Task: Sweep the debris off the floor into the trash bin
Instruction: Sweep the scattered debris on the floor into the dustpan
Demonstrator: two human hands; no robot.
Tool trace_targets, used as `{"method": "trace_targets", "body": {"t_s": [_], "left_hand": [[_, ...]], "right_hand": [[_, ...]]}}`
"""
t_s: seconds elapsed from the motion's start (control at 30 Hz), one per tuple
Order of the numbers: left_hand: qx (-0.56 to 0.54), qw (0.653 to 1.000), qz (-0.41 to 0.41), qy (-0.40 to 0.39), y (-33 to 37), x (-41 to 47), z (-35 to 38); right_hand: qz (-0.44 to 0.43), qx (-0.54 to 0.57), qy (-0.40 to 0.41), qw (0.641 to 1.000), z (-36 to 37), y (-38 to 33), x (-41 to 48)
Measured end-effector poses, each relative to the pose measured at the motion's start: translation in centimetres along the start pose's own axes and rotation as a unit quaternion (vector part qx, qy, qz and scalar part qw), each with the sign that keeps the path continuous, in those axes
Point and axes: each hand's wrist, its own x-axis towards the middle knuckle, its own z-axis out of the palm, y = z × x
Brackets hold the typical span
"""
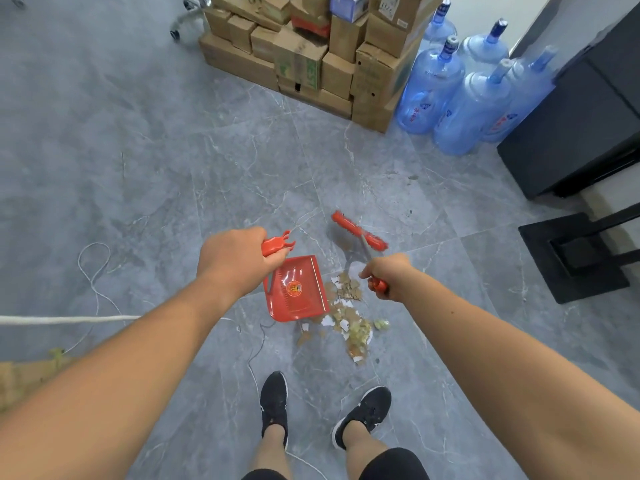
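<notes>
My left hand [239,256] grips the red handle top of a red dustpan [296,289], which rests on the grey tile floor with its open edge facing right. My right hand [384,275] grips the handle of a red broom, whose head [358,231] lies beyond and slightly above the debris. A pile of debris [349,318], brown cardboard bits, white scraps and some yellow-green pieces, lies on the floor just right of and below the dustpan. No trash bin is in view.
Stacked cardboard boxes [311,57] stand at the back, with several blue water jugs [460,95] to their right. Black furniture [571,133] and a black stand base [575,258] are on the right. A white cord [93,271] trails on the left floor. My black shoes [325,410] stand below the debris.
</notes>
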Motion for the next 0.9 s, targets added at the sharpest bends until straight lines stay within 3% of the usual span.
{"method": "trace_targets", "body": {"t_s": [0.2, 0.53, 0.9], "left_hand": [[-0.011, 0.999, -0.033, -0.009, -1.7, -0.3, 1.0], [0.0, 0.998, -0.063, -0.004, -3.8, -1.8, 1.7], [0.024, 0.998, -0.019, -0.054, -4.7, -1.5, 0.9]], "right_hand": [[-0.015, -0.121, 0.02, 0.992, 0.3, 2.4, 4.3], [0.072, -0.303, 0.017, 0.95, -0.7, 10.0, 3.9], [0.11, -0.274, 0.012, 0.955, -0.7, 12.7, -0.2]]}}
